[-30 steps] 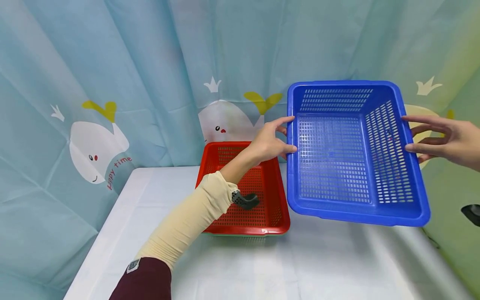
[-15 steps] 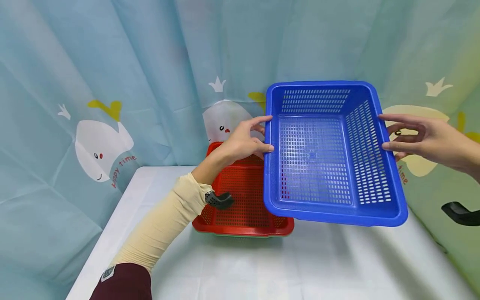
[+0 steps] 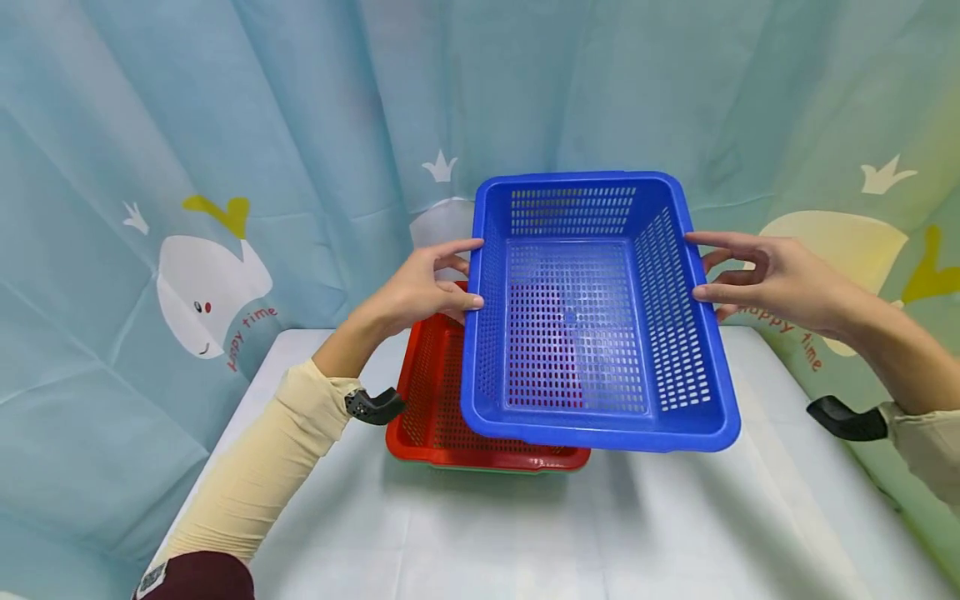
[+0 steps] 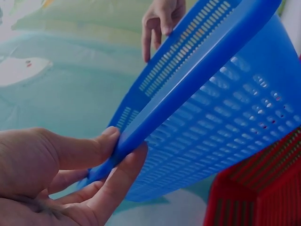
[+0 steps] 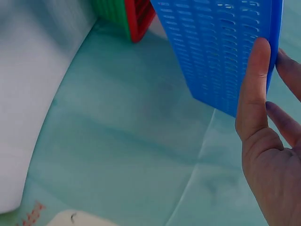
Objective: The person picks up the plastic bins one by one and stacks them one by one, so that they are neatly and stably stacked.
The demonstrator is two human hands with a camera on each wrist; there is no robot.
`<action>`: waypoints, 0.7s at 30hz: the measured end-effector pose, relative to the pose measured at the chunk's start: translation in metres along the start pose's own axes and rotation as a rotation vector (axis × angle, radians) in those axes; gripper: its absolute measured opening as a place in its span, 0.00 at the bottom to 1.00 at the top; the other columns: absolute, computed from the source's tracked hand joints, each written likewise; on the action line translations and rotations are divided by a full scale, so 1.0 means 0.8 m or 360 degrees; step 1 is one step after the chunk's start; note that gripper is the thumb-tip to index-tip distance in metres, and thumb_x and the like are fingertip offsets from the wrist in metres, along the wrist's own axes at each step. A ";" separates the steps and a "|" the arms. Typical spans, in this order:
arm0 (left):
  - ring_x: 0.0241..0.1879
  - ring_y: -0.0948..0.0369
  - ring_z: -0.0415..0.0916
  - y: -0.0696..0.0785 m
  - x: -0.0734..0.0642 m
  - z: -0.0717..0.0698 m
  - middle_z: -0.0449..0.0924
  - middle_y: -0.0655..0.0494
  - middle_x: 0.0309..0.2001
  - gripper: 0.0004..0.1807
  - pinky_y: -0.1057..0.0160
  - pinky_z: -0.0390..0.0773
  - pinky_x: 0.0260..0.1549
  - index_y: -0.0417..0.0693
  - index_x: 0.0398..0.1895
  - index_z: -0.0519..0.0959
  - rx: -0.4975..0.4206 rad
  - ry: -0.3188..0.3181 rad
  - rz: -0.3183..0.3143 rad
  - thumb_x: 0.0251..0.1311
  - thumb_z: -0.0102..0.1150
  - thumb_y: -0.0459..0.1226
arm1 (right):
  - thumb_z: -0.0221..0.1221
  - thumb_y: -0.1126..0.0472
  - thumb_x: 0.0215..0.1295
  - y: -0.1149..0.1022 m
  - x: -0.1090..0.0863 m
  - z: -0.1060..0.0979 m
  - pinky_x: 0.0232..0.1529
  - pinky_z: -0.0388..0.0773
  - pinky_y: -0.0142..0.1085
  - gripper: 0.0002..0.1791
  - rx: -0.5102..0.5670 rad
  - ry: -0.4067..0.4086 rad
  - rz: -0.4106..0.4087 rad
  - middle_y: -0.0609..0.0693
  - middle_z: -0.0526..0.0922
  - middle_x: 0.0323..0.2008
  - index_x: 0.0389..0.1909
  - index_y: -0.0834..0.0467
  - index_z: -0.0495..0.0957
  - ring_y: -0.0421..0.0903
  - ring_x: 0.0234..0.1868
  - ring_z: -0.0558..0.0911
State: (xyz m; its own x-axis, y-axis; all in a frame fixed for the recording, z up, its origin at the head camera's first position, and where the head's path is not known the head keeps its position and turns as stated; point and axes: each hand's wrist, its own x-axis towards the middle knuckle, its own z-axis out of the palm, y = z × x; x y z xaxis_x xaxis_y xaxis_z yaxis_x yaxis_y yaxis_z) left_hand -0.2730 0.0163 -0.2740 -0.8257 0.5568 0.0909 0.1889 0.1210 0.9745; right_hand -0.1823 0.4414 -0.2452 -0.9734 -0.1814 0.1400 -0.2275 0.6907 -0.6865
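Note:
Held up in the air by both hands is a blue plastic basket [image 3: 577, 325] with slotted walls, its open side tilted toward me. My left hand [image 3: 412, 292] pinches its left rim between thumb and fingers; the left wrist view shows the thumb [image 4: 89, 148] on one side of the rim and fingers on the other. On the right rim, my right hand [image 3: 787, 279] pinches the same way. Below and behind the blue basket, partly hidden by it, a red basket [image 3: 487, 458] stands on the table, nested in a green one [image 5: 113, 16].
The white-covered table [image 3: 480, 542] runs under the baskets. A light blue curtain [image 3: 300, 100] with whale prints hangs behind and at the sides. A dark curved piece sits at each wrist, such as the left wrist mount [image 3: 375, 407].
Both hands have carried the blue basket leftward, so it now overlaps much of the red basket in the head view. The red basket has stayed on the table.

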 end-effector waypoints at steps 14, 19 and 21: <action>0.41 0.49 0.88 -0.010 -0.056 -0.059 0.69 0.42 0.61 0.45 0.51 0.87 0.44 0.57 0.79 0.62 0.0183 0.0036 -0.0107 0.61 0.70 0.27 | 0.67 0.65 0.68 -0.032 0.023 0.061 0.40 0.88 0.40 0.39 0.0288 -0.0118 -0.0074 0.61 0.77 0.51 0.78 0.54 0.63 0.55 0.35 0.89; 0.41 0.48 0.88 -0.016 -0.068 -0.066 0.69 0.42 0.62 0.46 0.50 0.86 0.44 0.55 0.80 0.61 0.0170 0.0029 -0.0115 0.60 0.70 0.26 | 0.67 0.66 0.68 -0.034 0.027 0.071 0.40 0.88 0.44 0.39 0.0381 -0.0161 -0.0095 0.62 0.76 0.51 0.77 0.56 0.63 0.57 0.34 0.89; 0.41 0.48 0.88 -0.018 -0.069 -0.068 0.69 0.42 0.61 0.46 0.51 0.86 0.45 0.56 0.80 0.62 0.0161 0.0033 -0.0124 0.60 0.70 0.26 | 0.67 0.67 0.68 -0.034 0.028 0.074 0.39 0.88 0.45 0.39 0.0408 -0.0172 -0.0109 0.63 0.76 0.51 0.77 0.57 0.62 0.57 0.34 0.88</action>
State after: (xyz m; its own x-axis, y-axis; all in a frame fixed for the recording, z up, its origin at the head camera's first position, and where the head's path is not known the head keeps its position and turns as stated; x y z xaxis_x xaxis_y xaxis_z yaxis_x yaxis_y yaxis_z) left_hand -0.2588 -0.0611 -0.2819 -0.8506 0.5254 0.0209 0.1756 0.2464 0.9531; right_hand -0.1964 0.3769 -0.2657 -0.9442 -0.3047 0.1248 -0.2648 0.4773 -0.8379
